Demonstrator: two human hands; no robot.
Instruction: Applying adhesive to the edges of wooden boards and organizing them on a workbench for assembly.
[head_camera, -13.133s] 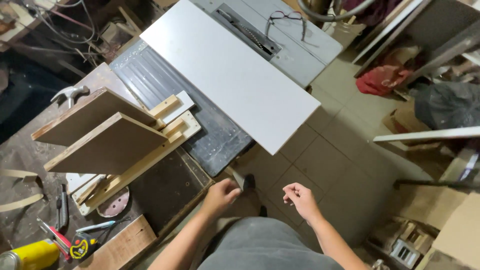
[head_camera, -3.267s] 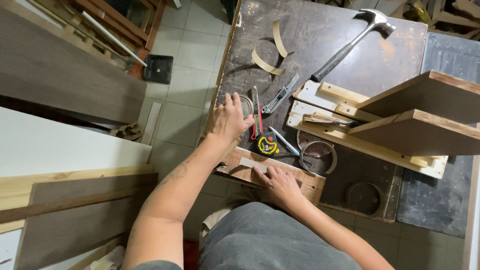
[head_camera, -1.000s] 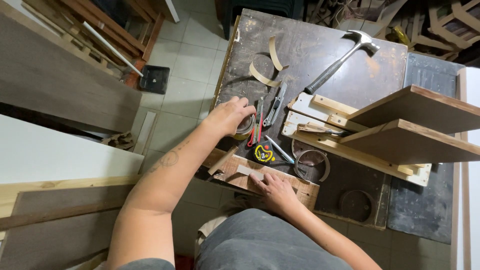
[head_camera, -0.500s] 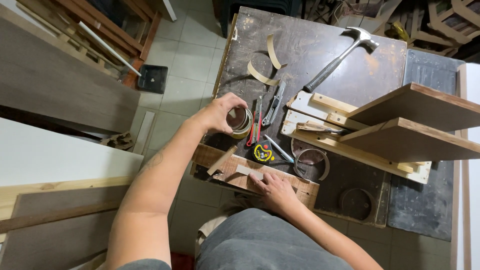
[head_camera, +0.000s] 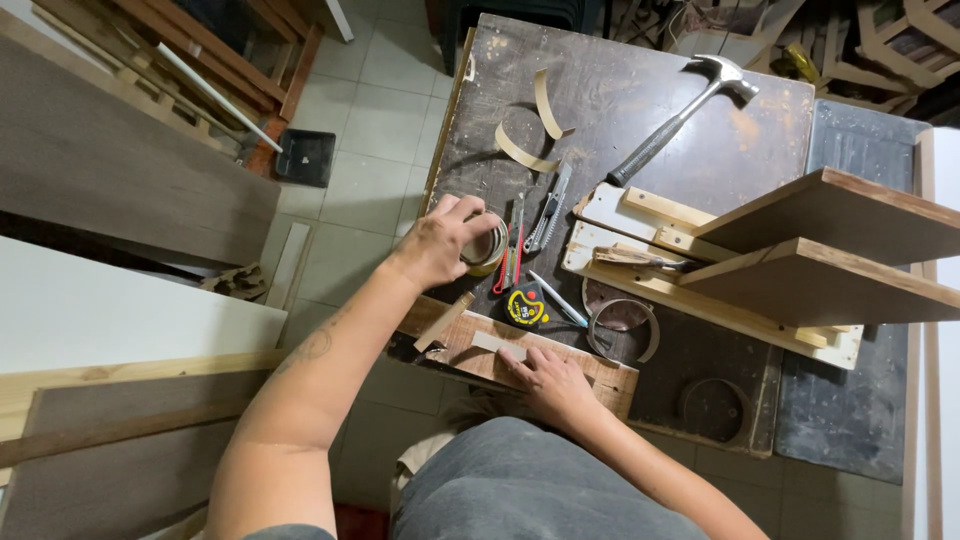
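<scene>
Gripping a tape roll (head_camera: 487, 243) at the desk's (head_camera: 640, 110) near-left edge, the left hand (head_camera: 440, 243) curls its fingers round the rim. The right hand (head_camera: 548, 375) lies flat, fingers spread, on a wooden board (head_camera: 600, 372), seemingly pressing a pale strip (head_camera: 497, 343). A tape measure (head_camera: 525, 305) sits between them; a hammer (head_camera: 680, 115) lies well apart.

Tape roll (head_camera: 487, 243) half hidden under left hand (head_camera: 437, 243); shelf boards (head_camera: 840, 240) cut off at right edge; tape measure (head_camera: 525, 305) markings too small
</scene>
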